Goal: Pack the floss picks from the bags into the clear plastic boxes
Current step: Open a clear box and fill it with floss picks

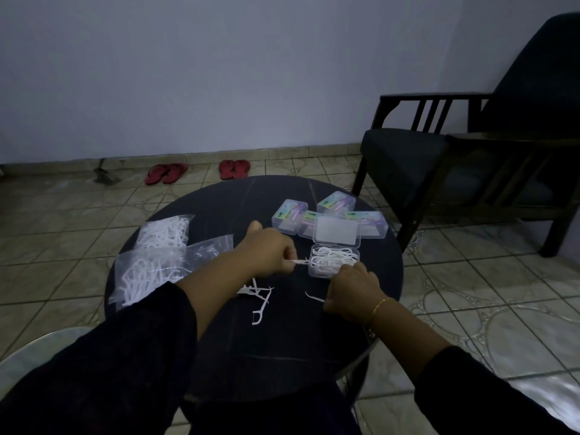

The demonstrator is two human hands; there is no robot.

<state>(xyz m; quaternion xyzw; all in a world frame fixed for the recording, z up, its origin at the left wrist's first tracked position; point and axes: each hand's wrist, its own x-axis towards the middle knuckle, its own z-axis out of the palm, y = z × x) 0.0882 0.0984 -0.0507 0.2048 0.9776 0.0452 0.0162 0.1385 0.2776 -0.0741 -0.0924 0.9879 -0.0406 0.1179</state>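
An open clear plastic box [332,260] holding several white floss picks sits on the round dark table [282,340], its lid [336,234] tipped back. My left hand [266,249] pinches a white floss pick [299,262] whose tip points at the box's left edge. My right hand [351,291] is curled at the box's near corner and grips a floss pick [314,298] that sticks out to the left. A few loose picks [260,299] lie between my forearms. Two clear bags of picks [150,271] [166,232] lie at the table's left.
Several shut clear boxes with coloured labels [329,211] are grouped behind the open box. A dark armchair [470,158] stands at the right. Two pairs of red sandals [201,172] lie on the tiled floor by the wall.
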